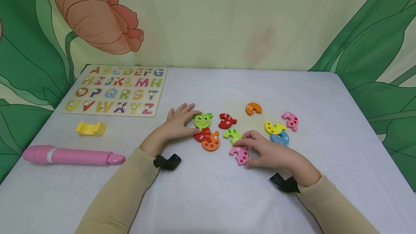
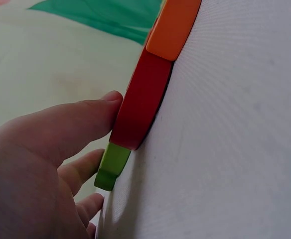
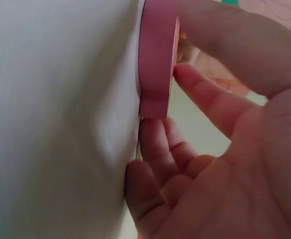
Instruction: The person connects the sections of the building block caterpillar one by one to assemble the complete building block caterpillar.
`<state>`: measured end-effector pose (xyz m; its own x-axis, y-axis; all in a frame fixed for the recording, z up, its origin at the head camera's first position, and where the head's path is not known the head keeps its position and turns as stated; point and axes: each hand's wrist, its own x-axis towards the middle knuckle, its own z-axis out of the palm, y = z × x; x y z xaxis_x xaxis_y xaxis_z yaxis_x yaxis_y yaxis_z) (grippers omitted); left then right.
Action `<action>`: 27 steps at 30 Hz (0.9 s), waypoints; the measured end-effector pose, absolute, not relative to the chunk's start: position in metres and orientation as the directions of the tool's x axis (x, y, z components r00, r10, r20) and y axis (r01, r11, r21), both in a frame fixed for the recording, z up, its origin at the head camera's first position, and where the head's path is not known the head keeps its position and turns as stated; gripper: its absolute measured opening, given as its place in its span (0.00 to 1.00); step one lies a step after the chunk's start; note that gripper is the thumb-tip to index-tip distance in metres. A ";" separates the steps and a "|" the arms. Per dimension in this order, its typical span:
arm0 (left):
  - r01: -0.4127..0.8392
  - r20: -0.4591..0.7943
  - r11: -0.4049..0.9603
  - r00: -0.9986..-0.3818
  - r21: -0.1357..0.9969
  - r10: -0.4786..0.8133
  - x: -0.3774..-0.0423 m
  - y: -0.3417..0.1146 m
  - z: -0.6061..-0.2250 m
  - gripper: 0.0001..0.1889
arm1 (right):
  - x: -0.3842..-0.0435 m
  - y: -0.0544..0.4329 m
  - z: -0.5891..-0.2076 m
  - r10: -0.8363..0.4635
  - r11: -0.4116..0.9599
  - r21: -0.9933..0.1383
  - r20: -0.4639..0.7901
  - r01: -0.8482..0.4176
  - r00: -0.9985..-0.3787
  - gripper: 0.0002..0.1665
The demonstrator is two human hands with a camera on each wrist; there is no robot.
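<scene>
In the head view, my left hand (image 1: 177, 122) rests beside a joined chain of wooden caterpillar pieces. Its thumb touches the red piece 2 (image 1: 201, 135), while the index finger reaches the green smiling head (image 1: 203, 121). An orange dotted piece 3 (image 1: 211, 143) is joined at the chain's lower end. My right hand (image 1: 264, 151) pinches the pink dotted piece 4 (image 1: 239, 154), which stays low against the cloth. Just above it lies a green striped piece (image 1: 232, 135). The right wrist view shows the pink piece (image 3: 158, 59) edge-on, with thumb and finger on it.
Loose red (image 1: 226, 121), orange (image 1: 253, 108), yellow (image 1: 274, 128), blue (image 1: 280, 139) and pink (image 1: 290, 121) pieces lie around. Leftward are an alphabet board (image 1: 69, 110), a yellow block (image 1: 91, 129) and a pink pen-shaped toy (image 1: 78, 156). A printed curtain (image 1: 201, 21) hangs behind the table.
</scene>
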<state>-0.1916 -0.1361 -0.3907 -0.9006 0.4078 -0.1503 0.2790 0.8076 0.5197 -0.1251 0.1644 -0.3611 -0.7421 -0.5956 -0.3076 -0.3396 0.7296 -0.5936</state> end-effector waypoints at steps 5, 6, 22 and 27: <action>0.275 -0.151 0.808 -0.902 0.522 0.405 -0.192 -0.137 -0.391 0.33 | -0.125 0.162 -0.363 -0.619 0.720 -0.575 -0.278 -0.388 -0.735 0.33; 0.274 -0.150 0.807 -0.902 0.523 0.404 -0.192 -0.137 -0.391 0.33 | -0.125 0.161 -0.364 -0.621 0.718 -0.571 -0.270 -0.397 -0.736 0.33; 0.281 -0.146 0.803 -0.900 0.525 0.410 -0.191 -0.136 -0.390 0.34 | -0.120 0.156 -0.362 -0.609 0.751 -0.491 -0.257 -0.441 -0.751 0.32; 0.280 -0.146 0.804 -0.901 0.525 0.409 -0.191 -0.136 -0.391 0.33 | -0.121 0.156 -0.362 -0.599 0.761 -0.483 -0.264 -0.434 -0.756 0.30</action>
